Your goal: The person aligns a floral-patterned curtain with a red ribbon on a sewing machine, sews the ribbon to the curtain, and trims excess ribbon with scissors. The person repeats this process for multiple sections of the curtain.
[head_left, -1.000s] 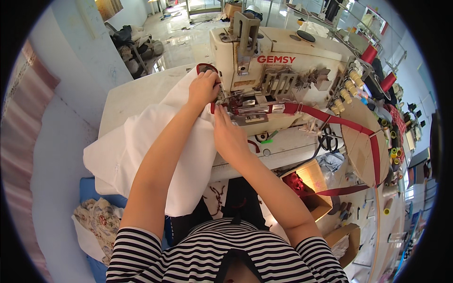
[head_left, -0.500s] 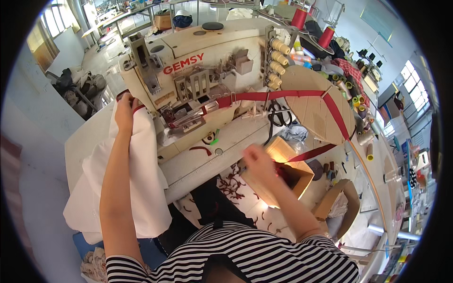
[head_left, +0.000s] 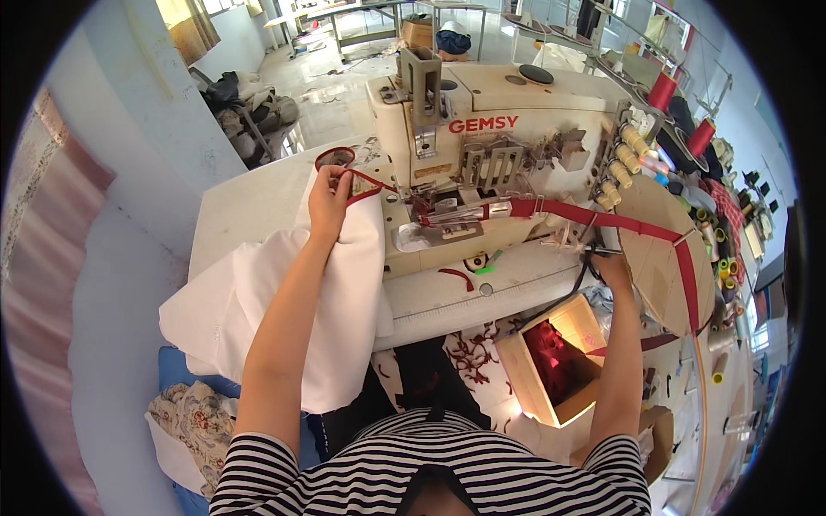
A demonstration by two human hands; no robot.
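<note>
My left hand (head_left: 329, 202) pinches the red-bound edge of a large piece of white fabric (head_left: 340, 292), left of the sewing machine's needle area. A narrow red binding strip (head_left: 370, 182) runs from the fabric edge to the machine (head_left: 508, 142). Wide red tape (head_left: 594, 215) feeds into the metal folder (head_left: 447, 215) from the right. My right hand (head_left: 613, 271) is at the machine's right end, fingers curled beside black loops (head_left: 591, 265) and a metal rod; what it grips is hidden. The white fabric drapes over the table's front edge toward my lap.
An open box (head_left: 551, 365) with red tape inside stands below the table edge. A round cardboard disc (head_left: 658, 228) lies at the right under the tape. Red scraps (head_left: 473, 357) litter the floor. Thread cones (head_left: 661, 90) stand behind, and a red offcut (head_left: 458, 277) lies on the table.
The view has turned left. My right hand has moved from above the box to the black loops at the machine's right. The fabric edge at my left hand now shows a looped red border.
</note>
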